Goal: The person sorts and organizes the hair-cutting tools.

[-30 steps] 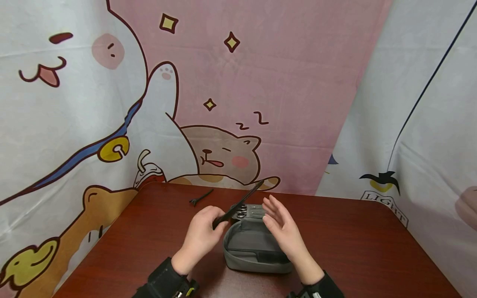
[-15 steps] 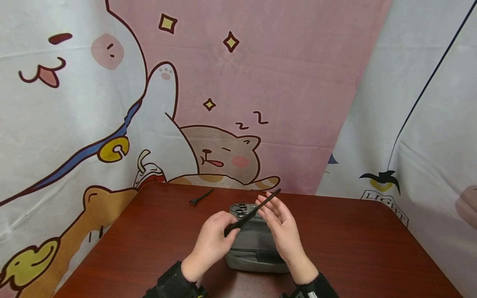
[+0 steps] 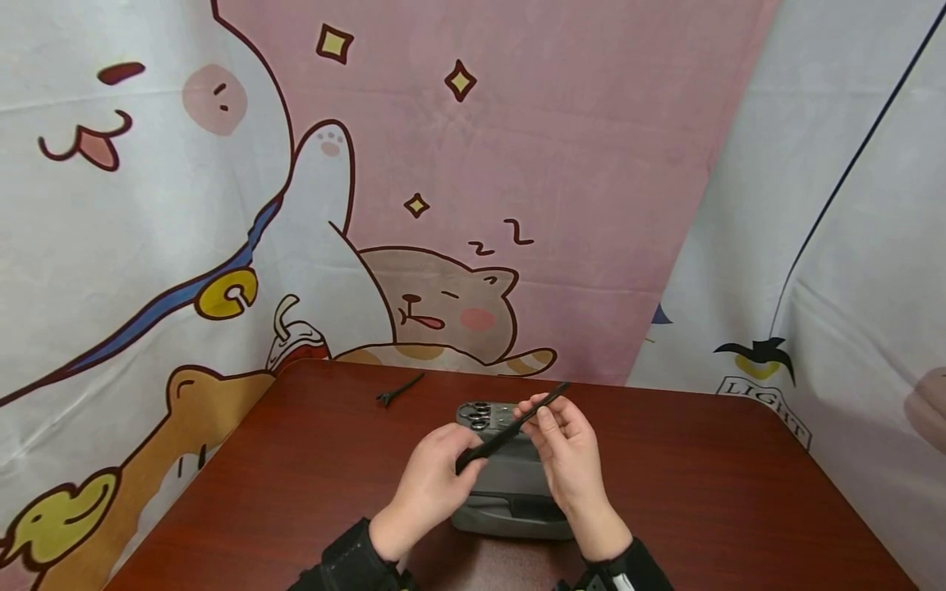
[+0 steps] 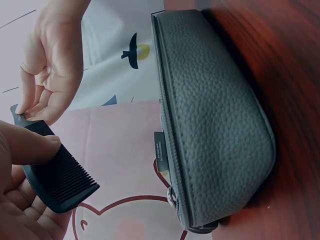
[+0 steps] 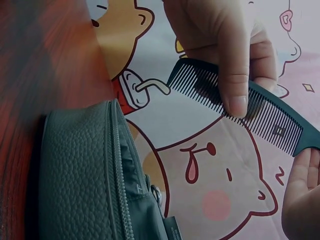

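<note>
A black comb (image 3: 502,437) is held up at a slant over the open grey zip pouch (image 3: 488,524). My left hand (image 3: 436,476) grips the comb's toothed part, with the thumb across the teeth in the right wrist view. In the left wrist view, my right hand (image 4: 55,65) pinches the narrow handle end of the comb (image 4: 62,180) between thumb and fingertips. Both hands are above the pouch. Its pebbled side (image 4: 215,110) and zip show in the left wrist view; the hands and comb partly cover its inside in the head view.
At the pouch's far side, several shiny metal tools (image 3: 480,413) sit in a flap. A thin black hair clip (image 3: 399,390) lies on the brown table (image 3: 296,460), back left. A cartoon-printed cloth (image 3: 576,205) hangs behind the table.
My left hand has moved right with the comb, bringing it lower. My right hand was apart from the comb with fingers extended; now it pinches the comb's handle end.
</note>
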The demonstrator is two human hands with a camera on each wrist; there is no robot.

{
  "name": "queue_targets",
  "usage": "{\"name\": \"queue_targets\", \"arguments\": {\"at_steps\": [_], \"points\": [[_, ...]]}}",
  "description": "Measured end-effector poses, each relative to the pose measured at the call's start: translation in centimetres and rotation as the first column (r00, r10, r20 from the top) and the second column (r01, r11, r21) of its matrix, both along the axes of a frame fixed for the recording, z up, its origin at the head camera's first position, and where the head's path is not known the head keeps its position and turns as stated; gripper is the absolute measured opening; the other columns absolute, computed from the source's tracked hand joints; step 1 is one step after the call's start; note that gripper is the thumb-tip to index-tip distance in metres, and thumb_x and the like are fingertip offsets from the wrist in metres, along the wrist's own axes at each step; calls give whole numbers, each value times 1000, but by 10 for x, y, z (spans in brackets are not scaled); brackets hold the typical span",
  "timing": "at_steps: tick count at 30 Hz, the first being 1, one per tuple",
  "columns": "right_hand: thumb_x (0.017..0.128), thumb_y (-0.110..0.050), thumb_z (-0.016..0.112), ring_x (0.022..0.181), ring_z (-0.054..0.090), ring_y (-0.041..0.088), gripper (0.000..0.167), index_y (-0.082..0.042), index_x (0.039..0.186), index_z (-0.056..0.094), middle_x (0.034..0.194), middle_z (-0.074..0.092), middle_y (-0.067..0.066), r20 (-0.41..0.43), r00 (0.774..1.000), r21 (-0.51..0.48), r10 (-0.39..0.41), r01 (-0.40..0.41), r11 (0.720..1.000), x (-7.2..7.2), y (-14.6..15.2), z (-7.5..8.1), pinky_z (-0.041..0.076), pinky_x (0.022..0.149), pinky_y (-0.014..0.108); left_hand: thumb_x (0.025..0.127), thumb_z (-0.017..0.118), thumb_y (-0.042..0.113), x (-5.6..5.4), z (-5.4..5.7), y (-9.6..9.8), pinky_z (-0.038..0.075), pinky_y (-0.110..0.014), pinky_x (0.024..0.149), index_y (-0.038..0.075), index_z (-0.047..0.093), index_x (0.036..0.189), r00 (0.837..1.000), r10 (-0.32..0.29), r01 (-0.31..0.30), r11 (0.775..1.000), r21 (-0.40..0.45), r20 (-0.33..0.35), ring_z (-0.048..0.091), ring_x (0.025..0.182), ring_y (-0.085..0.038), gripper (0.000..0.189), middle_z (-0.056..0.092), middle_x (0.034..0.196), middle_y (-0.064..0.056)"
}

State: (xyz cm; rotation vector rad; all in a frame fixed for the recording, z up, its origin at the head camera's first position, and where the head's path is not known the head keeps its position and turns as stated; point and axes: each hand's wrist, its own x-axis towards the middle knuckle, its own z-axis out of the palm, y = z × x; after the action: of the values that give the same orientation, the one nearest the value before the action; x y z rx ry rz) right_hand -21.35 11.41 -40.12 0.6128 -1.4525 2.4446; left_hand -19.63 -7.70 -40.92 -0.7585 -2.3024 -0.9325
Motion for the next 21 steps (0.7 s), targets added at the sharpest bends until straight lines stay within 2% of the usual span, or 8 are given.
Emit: {"name": "queue_targets", "arguments": {"at_steps": [4, 8, 9, 16, 21], "points": [[102, -5, 52, 98, 69, 19, 15, 5, 111, 59, 102, 68, 6, -1, 1000, -7, 12, -12, 1000, 0, 1, 1, 53, 89, 33, 77, 84, 3, 0, -1, 1, 45, -25, 64, 16, 66, 85, 1000, -16, 16, 1000, 9, 23, 53, 72, -6, 24, 59, 82, 8], [102, -4, 52, 97, 69, 19, 15, 6, 111, 59, 101, 68, 6, -24, 1000, 13, -2, 2, 1000, -1, 3, 3, 53, 89, 33, 80, 83, 10, 0, 0, 1, 49, -28, 67, 16, 68, 94, 998, -9, 10, 1000, -17, 60, 57, 78, -8, 21, 63, 88, 6], [102, -4, 52, 96, 69, 19, 13, 3, 110, 60, 101, 68, 6, -31, 999, 23, -9, 9, 1000, -1, 5, 3, 53, 89, 34, 81, 83, 13, 0, 1, 1, 50, -29, 69, 15, 69, 98, 998, -3, 5, 1000, -28, 69, 58, 80, -8, 22, 65, 91, 6], [102, -3, 50, 95, 69, 20, 19, 15, 109, 54, 98, 69, 6, -96, 992, 117, -82, 93, 989, -4, 20, 9, 53, 87, 31, 81, 84, 28, 1, 2, -7, 53, -38, 81, 12, 64, 123, 991, 40, -30, 996, -81, 126, 62, 98, -15, 49, 67, 109, -1], [102, -1, 49, 95, 69, 20, 17, 14, 108, 55, 98, 68, 7, -132, 986, 151, -104, 123, 981, -7, 29, 12, 53, 87, 30, 82, 82, 38, 0, 3, -11, 50, -44, 91, 9, 58, 134, 978, 60, -38, 993, -116, 201, 59, 114, -22, 65, 63, 125, -6]]}}
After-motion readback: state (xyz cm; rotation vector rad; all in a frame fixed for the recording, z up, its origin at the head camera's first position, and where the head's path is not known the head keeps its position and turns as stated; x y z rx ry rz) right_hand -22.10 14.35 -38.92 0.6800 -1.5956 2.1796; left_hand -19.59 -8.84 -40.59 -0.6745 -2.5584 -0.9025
